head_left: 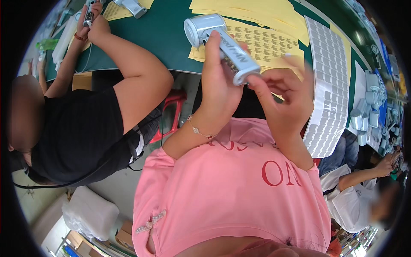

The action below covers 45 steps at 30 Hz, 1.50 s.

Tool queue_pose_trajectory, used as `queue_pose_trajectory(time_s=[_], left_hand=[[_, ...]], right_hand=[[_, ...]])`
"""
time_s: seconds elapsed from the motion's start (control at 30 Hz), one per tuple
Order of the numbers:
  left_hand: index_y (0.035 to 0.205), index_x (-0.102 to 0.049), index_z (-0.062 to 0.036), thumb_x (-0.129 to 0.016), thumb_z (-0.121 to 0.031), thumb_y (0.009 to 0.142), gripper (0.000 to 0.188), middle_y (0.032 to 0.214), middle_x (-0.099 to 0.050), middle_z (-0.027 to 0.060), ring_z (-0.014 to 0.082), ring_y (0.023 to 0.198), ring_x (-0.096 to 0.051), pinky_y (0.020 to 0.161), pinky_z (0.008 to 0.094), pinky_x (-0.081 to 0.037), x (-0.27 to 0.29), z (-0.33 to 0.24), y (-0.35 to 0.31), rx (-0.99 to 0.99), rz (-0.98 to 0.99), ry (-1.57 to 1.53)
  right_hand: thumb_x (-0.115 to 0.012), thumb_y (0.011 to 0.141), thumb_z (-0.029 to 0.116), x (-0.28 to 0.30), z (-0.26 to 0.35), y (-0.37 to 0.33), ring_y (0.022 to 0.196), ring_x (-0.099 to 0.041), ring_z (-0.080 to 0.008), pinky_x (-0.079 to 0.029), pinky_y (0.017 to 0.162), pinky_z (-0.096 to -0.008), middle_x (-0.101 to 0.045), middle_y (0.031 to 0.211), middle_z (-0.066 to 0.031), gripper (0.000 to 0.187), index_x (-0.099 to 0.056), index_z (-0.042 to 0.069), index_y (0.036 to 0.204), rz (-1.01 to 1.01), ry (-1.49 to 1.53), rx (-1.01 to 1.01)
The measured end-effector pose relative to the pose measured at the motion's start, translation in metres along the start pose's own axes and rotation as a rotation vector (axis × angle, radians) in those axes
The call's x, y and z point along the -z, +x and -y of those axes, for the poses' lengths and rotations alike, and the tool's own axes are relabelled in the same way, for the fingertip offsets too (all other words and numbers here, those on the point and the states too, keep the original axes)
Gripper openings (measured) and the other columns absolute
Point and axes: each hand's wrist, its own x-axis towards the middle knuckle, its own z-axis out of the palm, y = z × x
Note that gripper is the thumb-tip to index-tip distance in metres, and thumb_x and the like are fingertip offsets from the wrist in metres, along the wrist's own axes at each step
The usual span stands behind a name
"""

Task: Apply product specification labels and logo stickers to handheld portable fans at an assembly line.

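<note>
Light-blue fan [227, 45] is being held up over the near edge of the green surface [158, 49], its handle [240, 59] being gripped by the left hand [219, 81]. Its end is seemingly being touched by the right hand [290, 91]; whether that grip is closed cannot be told. Steady holding and gentle fingers are probably being called for.

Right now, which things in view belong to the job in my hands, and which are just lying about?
In the job:
Device, in your left hand's grip, right hand at its near end
Probably yellow sheets, just beyond it
Perhaps grey sheet, beside your right hand

Apparently just lying about:
White bundle, lower left
Brown box, beside the bundle
</note>
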Motion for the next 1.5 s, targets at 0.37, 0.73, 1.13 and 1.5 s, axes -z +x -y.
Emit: queue_pose_trajectory(time_s=[0.37, 0.73, 1.13, 1.5], left_hand=[[0.107, -0.051, 0.0001, -0.052, -0.036, 0.088, 0.041, 0.084, -0.059, 0.0076, 0.0154, 0.071, -0.055, 0.067, 0.0271, -0.046, 0.016, -0.028, 0.014, 0.173, 0.246, 0.122], [0.082, -0.056, 0.0005, -0.06, -0.046, 0.077, 0.047, 0.066, -0.06, 0.0174, 0.0327, 0.064, -0.06, 0.061, 0.0379, -0.046, 0.001, -0.008, 0.057, -0.314, 0.231, 1.516], [0.086, -0.048, 0.0077, -0.054, -0.039, 0.084, 0.047, 0.061, -0.057, 0.0217, 0.0352, 0.06, -0.06, 0.054, 0.04, -0.049, -0.02, 0.027, 0.066, -0.311, 0.45, 1.713], [0.09, -0.038, 0.0076, -0.055, -0.033, 0.084, 0.045, 0.055, -0.055, 0.0206, 0.0366, 0.054, -0.059, 0.049, 0.0407, -0.048, -0.018, 0.029, 0.065, -0.412, 0.434, 1.786]], right_hand=[[-0.056, 0.084, 0.005, 0.033, -0.052, 0.028, 0.058, -0.06, -0.0138, -0.05, 0.054, -0.0229, -0.061, 0.075, -0.0097, 0.022, -0.052, -0.002, 0.105, 0.078, 0.366, -0.56], [-0.066, 0.075, 0.004, 0.021, -0.079, 0.021, 0.061, -0.059, -0.0177, -0.046, 0.056, -0.0267, -0.059, 0.079, -0.0095, 0.01, -0.066, 0.003, 0.085, -0.03, -0.413, -0.168], [-0.067, 0.073, 0.002, 0.033, -0.1, 0.024, 0.061, -0.059, -0.0206, -0.046, 0.056, -0.0282, -0.058, 0.076, -0.0118, 0.01, -0.062, -0.003, 0.081, -0.076, -0.484, -0.266], [-0.062, 0.08, 0.003, 0.068, -0.096, 0.02, 0.062, -0.052, -0.0085, -0.043, 0.059, -0.0203, -0.056, 0.073, -0.0031, 0.008, -0.059, -0.004, 0.082, 0.151, 0.156, -0.586]])
